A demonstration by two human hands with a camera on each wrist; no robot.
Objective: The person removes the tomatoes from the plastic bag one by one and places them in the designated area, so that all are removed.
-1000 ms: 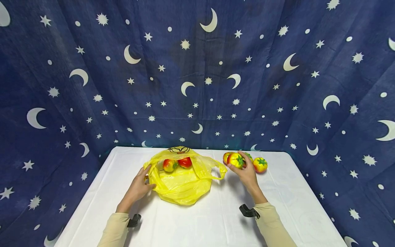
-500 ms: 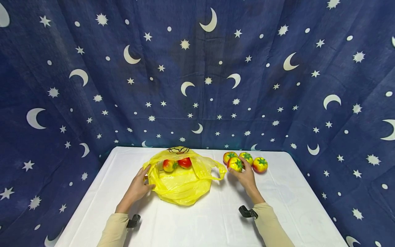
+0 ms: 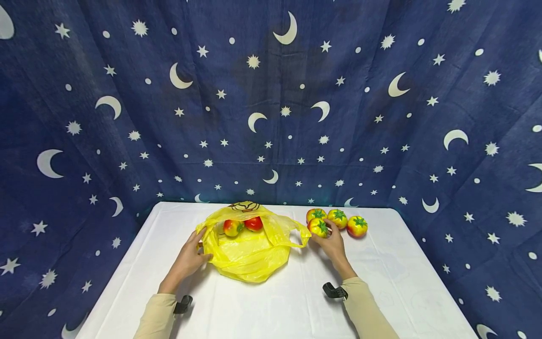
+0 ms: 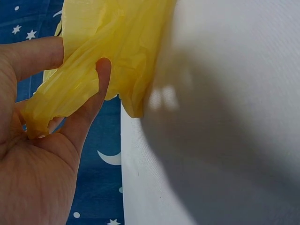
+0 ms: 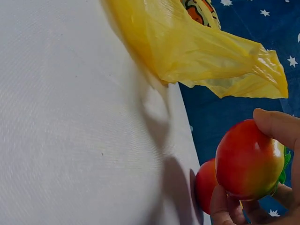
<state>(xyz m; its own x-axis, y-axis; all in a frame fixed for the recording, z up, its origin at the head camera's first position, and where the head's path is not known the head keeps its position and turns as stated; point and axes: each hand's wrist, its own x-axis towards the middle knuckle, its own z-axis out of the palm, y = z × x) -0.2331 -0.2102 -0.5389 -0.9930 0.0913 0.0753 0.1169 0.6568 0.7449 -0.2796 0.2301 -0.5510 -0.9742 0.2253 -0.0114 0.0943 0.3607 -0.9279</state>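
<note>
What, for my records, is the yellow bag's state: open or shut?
The bag is open: it gapes, showing two fruits inside, and the left hand holds its side.

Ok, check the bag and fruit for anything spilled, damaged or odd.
Nothing stands out. The yellow bag lies open and crumpled, as thin plastic does, with two fruits inside; the left hand holds its side. The right hand holds another fruit, and three others sit on the white table. No spill or tear shows.
</note>
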